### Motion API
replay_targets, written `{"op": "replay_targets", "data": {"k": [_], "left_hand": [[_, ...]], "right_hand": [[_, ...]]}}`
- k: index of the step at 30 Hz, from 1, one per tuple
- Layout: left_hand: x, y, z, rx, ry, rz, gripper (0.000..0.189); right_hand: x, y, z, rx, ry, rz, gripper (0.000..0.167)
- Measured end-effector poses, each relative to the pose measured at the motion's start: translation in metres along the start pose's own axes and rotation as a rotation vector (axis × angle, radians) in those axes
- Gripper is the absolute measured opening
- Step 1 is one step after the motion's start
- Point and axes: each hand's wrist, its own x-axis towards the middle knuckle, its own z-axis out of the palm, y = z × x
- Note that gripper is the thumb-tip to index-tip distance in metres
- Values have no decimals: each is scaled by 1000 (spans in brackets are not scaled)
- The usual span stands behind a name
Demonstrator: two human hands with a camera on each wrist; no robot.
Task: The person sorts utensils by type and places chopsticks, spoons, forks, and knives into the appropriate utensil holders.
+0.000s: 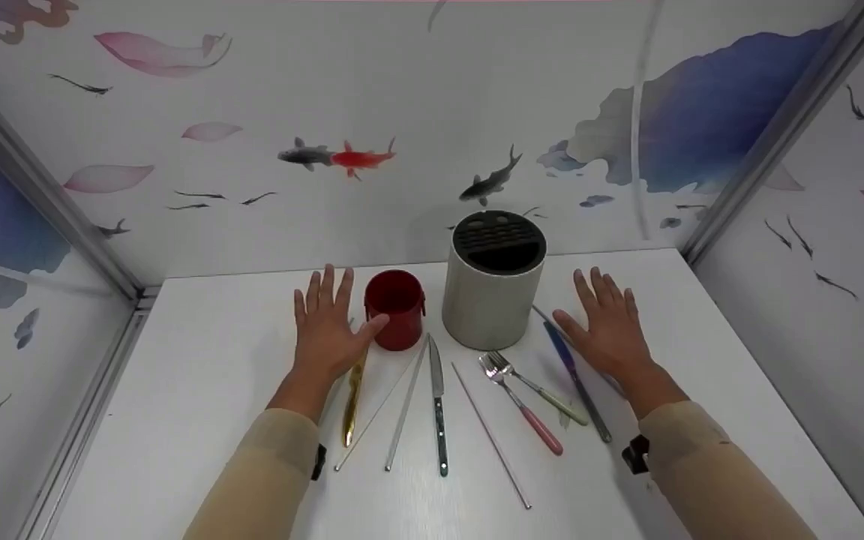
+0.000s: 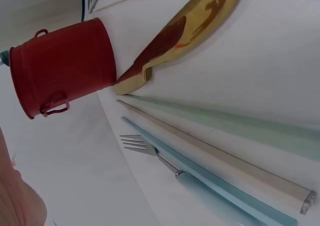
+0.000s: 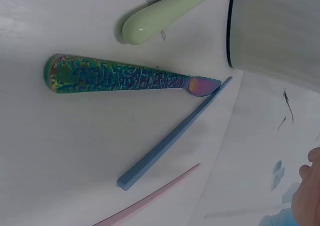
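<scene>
My left hand (image 1: pixel 327 330) is spread with straight fingers beside a small red bucket (image 1: pixel 396 330); its thumb overlaps the bucket in the head view. Spread likewise, my right hand (image 1: pixel 612 330) is to the right of a white cylindrical utensil holder (image 1: pixel 488 311) with a black slotted top. Neither hand holds anything. Near the left hand lie a gold knife (image 2: pixel 200 23), a fork with a blue handle (image 2: pixel 145 145) and chopsticks in green (image 2: pixel 210 115), beige (image 2: pixel 220 158) and blue (image 2: pixel 200 173). An iridescent knife (image 3: pixel 120 75) and a blue chopstick (image 3: pixel 165 143) lie by the right hand.
Between the arms lie a dark-handled knife (image 1: pixel 439 420), several thin chopsticks (image 1: pixel 406 409), a pink-handled fork (image 1: pixel 537 427) and a green-handled fork (image 1: pixel 552 401). A pink chopstick (image 3: pixel 150 196) is at the right. Printed panels (image 1: pixel 402 75) enclose the white table (image 1: pixel 177 420) at back and sides.
</scene>
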Motion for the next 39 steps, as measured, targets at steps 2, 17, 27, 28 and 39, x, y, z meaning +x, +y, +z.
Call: {"op": "replay_targets", "data": {"k": [2, 17, 27, 28, 39], "left_hand": [[1, 4, 0, -11, 10, 9, 101], [8, 42, 12, -63, 53, 74, 99], [12, 66, 20, -82, 72, 134, 96], [12, 68, 21, -86, 70, 135, 96], [15, 94, 25, -144, 2, 151, 97]], "right_hand": [[-1, 1, 0, 9, 1, 3, 90], [-10, 12, 1, 64, -20, 54, 87], [-15, 24, 7, 92, 2, 74, 84], [-16, 26, 7, 96, 3, 79, 84], [-21, 42, 9, 160, -26, 162, 88]]}}
